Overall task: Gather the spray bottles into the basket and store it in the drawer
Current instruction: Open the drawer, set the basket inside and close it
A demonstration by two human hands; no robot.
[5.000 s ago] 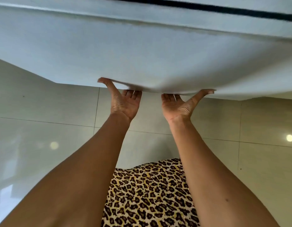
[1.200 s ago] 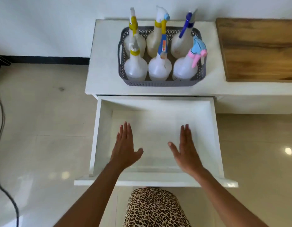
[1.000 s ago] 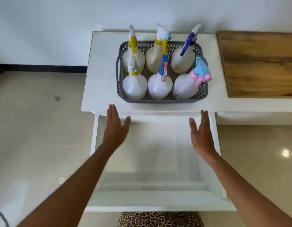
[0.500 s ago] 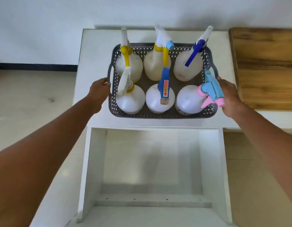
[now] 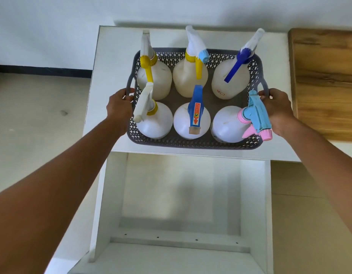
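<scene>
A grey perforated basket (image 5: 192, 143) stands on the white cabinet top (image 5: 110, 80), holding several white spray bottles upright in two rows, among them one with a pink and light-blue head (image 5: 230, 123) and one with a blue trigger (image 5: 192, 123). My left hand (image 5: 119, 107) is closed around the basket's left handle. My right hand (image 5: 277, 109) grips the right handle, partly hidden behind the light-blue spray head. Below the cabinet top, the white drawer (image 5: 181, 194) is pulled out and holds nothing.
A wooden board (image 5: 325, 80) lies on the surface to the right of the basket. Beige floor tiles surround the cabinet, with a white wall and dark skirting behind. The drawer's front panel (image 5: 171, 258) is nearest to me.
Five seconds ago both hands were under the drawer front; it then stood open. My hands rose from the drawer to the basket's two handles and closed on them.
</scene>
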